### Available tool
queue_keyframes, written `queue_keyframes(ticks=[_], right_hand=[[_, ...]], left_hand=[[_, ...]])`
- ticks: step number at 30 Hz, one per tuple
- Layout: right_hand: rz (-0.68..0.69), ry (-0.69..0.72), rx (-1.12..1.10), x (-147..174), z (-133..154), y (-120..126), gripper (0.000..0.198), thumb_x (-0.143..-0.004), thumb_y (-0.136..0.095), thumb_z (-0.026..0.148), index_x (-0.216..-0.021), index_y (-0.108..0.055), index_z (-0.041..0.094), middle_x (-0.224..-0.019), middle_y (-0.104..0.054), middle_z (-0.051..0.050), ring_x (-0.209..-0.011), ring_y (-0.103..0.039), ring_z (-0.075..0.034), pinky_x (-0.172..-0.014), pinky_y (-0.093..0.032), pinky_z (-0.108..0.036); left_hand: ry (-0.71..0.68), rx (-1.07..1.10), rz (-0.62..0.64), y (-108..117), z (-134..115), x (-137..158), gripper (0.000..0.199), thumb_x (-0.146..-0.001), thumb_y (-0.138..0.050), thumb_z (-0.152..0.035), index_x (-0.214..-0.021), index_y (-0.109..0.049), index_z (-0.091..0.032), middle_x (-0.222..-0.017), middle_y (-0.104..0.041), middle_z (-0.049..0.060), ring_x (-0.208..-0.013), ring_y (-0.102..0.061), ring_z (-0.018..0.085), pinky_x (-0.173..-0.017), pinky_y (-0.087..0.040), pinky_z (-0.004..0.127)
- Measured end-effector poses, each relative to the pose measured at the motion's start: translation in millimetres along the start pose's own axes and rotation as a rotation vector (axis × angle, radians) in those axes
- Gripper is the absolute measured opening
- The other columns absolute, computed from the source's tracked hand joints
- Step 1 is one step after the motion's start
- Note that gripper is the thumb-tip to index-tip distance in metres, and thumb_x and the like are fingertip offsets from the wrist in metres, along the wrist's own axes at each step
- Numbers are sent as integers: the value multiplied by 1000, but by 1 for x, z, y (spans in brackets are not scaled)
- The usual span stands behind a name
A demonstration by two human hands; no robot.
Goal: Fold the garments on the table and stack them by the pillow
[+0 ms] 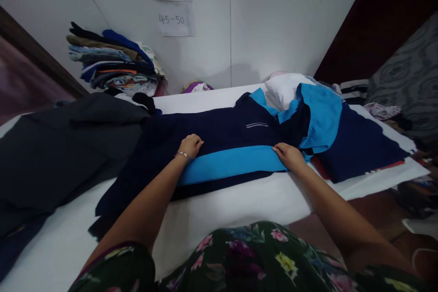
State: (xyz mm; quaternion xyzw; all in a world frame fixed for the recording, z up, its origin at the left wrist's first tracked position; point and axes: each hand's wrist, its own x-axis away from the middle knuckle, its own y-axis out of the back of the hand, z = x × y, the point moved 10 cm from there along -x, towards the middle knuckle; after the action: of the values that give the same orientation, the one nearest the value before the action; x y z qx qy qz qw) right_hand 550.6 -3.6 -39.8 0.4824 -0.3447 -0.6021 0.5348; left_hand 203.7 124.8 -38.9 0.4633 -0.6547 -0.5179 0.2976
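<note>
I see the navy jacket [219,128] flat on the table [236,205], blue strip [232,163] seemingly turned inward, hood [323,118] loose, length unfolded; my left hand [190,146] and right hand [290,156], well apart, pinch its near side.

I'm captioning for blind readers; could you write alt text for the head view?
A person's left hand and right hand touch a navy-and-blue top spread on a white-covered table. A dark grey garment lies to the left, a folded navy garment to the right, and a stack of folded clothes behind, near the wall.
</note>
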Motion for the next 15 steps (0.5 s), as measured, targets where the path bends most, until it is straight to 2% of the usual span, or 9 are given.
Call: queue_keyframes(ticks=[3, 5, 7, 9, 12, 15], right_hand=[[37, -9, -91, -4, -8, -6, 29, -93, -43, 38, -89, -66, 22, -87, -69, -5, -80, -64, -21, -70, -46, -29], [86, -31, -166, -8, -11, -6, 26, -91, -46, 38, -84, -66, 23, -78, -69, -3, -73, -63, -19, -65, -45, -28], [120, -33, -215, -13, -10, 0, 24, -89, -49, 37, -81, -66, 23, -73, -68, -1, -69, -63, -18, -62, -45, -27], [108, 2, -217, -20, -6, 11, 23, -89, -50, 36, -82, -66, 22, -76, -69, -2, -71, -63, -18, -63, -45, -27], [67, 67, -165, -30, -2, 25, 22, -89, -51, 35, -86, -68, 22, -84, -70, -3, -77, -64, -19, -68, -45, -27], [103, 75, -87, -37, -8, 14, 20, -89, -53, 32, -87, -69, 21, -88, -70, -6, -82, -64, -20, -73, -46, -29]], left_hand=[[9, 98, -22, 1, 4, 5, 18, -86, -50, -29, -84, -64, -18, -96, -65, 7, -95, -57, 20, -88, -43, 33], [-23, 162, -73, 15, -5, 12, 21, -87, -50, -32, -90, -65, -18, -99, -66, 7, -96, -57, 20, -90, -43, 34], [-118, 201, -121, 30, -28, 26, 26, -88, -49, -38, -95, -65, -18, -102, -66, 7, -100, -57, 21, -93, -42, 35], [-256, 208, -99, 35, -60, 46, 31, -89, -49, -44, -99, -65, -19, -107, -66, 7, -104, -57, 21, -96, -40, 37], [-442, 161, 32, 18, -103, 84, 39, -87, -51, -52, -110, -64, -23, -116, -63, 7, -110, -55, 24, -98, -37, 43], [-532, 82, 137, -9, -122, 110, 52, -83, -55, -57, -123, -59, -25, -125, -60, 10, -113, -53, 28, -100, -34, 48]])
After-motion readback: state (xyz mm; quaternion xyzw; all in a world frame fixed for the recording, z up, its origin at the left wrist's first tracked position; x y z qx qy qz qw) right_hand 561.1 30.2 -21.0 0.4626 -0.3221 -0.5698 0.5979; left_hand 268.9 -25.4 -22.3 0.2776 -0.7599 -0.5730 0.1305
